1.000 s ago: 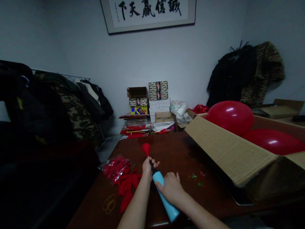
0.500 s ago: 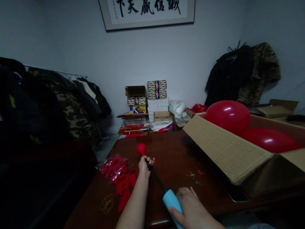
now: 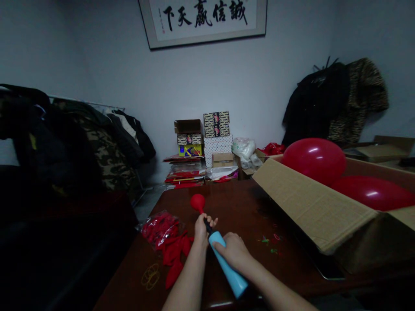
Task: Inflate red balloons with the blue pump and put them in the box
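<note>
A small, partly inflated red balloon (image 3: 197, 202) sits on the black nozzle end of a light blue hand pump (image 3: 228, 265). My left hand (image 3: 203, 226) is closed around the balloon's neck and the nozzle. Wrapped round the front part of the blue barrel is my right hand (image 3: 234, 249), close behind the left. To the left of my left forearm lie loose uninflated red balloons (image 3: 175, 252), beside a clear plastic bag (image 3: 161, 228) with more red balloons in it.
An open cardboard box (image 3: 311, 207) with large red balloons (image 3: 314, 160) stands on the right. A dark phone-like slab (image 3: 329, 268) lies beneath its edge. Gold rings (image 3: 150, 276) and small coloured bits (image 3: 265, 240) lie on the brown table (image 3: 233, 203). Stacked boxes (image 3: 218, 147) stand behind.
My right hand has pushed the blue barrel forward toward my left hand, so the black rod is now mostly hidden. The balloon looks slightly larger. The view has shifted a little.
</note>
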The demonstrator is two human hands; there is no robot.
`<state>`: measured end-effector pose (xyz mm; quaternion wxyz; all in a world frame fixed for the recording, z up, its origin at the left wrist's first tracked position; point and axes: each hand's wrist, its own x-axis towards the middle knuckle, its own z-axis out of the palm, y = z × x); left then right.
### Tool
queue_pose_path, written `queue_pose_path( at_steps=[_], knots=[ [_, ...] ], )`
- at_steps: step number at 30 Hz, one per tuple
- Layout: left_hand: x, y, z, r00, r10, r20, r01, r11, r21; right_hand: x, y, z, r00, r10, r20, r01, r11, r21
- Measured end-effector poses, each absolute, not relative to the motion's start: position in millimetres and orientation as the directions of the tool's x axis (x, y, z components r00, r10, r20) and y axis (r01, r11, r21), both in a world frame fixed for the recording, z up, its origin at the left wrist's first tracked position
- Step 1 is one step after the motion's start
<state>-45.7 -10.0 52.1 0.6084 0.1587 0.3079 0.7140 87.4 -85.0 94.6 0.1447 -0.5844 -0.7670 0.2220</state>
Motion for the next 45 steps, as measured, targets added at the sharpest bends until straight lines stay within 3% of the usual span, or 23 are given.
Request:
queue_pose_path(
  at_steps=[5, 16, 23, 27, 33, 41, 45],
  knots=[
    [-66.4, -15.2, 48.4, 0.006, 0.953, -0.302, -0.814, 0.180, 0.553, 93.5, -84.2, 81.8, -0.250, 0.968, -0.026, 0.844, 0.205, -0.495],
    [-68.0, -9.3, 29.6, 0.030, 0.850, -0.526, -0.753, 0.365, 0.547, 112.8, -80.9, 64.7, -0.177, 0.984, -0.015, 0.888, 0.153, -0.433],
    [-44.2, -8.3, 6.4, 0.045, 0.923, -0.382, -0.872, 0.223, 0.436, 110.4, -80.4, 52.2, -0.151, 0.987, -0.055, 0.912, 0.118, -0.393],
    [-29.3, -11.2, -3.0, -0.033, 0.918, -0.396, -0.861, 0.175, 0.477, 106.6, -84.9, 47.0, -0.144, 0.987, -0.065, 0.920, 0.109, -0.375],
    [-29.5, -8.4, -4.3, -0.302, 0.866, -0.398, -0.790, 0.006, 0.613, 110.6, -105.2, 52.8, -0.192, 0.981, -0.032, 0.919, 0.168, -0.357],
    [-53.6, 2.4, 11.5, -0.294, 0.887, -0.357, -0.799, -0.023, 0.600, 141.5, -144.4, 66.6, -0.282, 0.955, -0.088, 0.890, 0.227, -0.394],
    [-51.5, -2.1, 8.4, -0.276, 0.893, -0.354, -0.812, -0.019, 0.584, 147.5, -148.3, 70.4, -0.264, 0.956, -0.129, 0.878, 0.183, -0.442]
  ],
)
